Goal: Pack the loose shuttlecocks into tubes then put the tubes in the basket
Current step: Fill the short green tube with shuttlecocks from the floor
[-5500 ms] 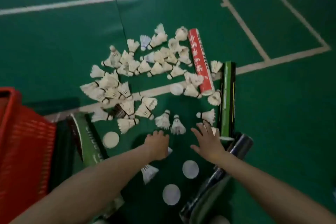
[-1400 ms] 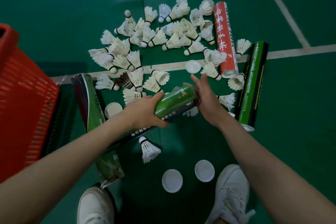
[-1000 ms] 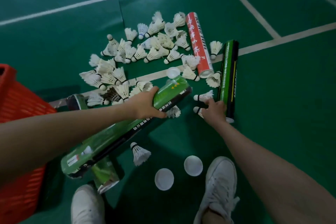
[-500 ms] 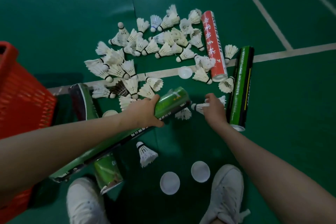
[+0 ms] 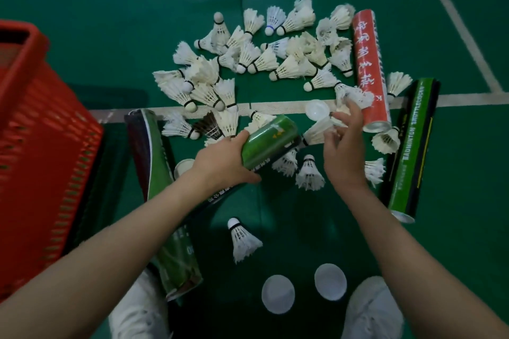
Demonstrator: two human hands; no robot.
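My left hand [image 5: 223,162] grips a green and black tube [image 5: 268,142] near its far end, which points up and to the right. My right hand [image 5: 343,151] holds a white shuttlecock [image 5: 316,131] by its feathers, its cork end right at the tube's mouth. Several loose white shuttlecocks [image 5: 256,63] lie heaped on the green floor beyond my hands. A few more lie near my hands [image 5: 309,173] and one lies closer to me [image 5: 242,239]. The red basket [image 5: 35,146] stands at the left.
A red tube [image 5: 370,69] and a green tube [image 5: 413,146] lie at the right. Another green tube [image 5: 162,195] lies left of my arm. White round caps [image 5: 278,293] [image 5: 330,281] rest near my white shoes [image 5: 371,311]. Another cap [image 5: 316,110] lies on the white court line.
My right hand lifted a shuttlecock off the floor and brought it to the mouth of the tube. My left hand kept hold of the tube.
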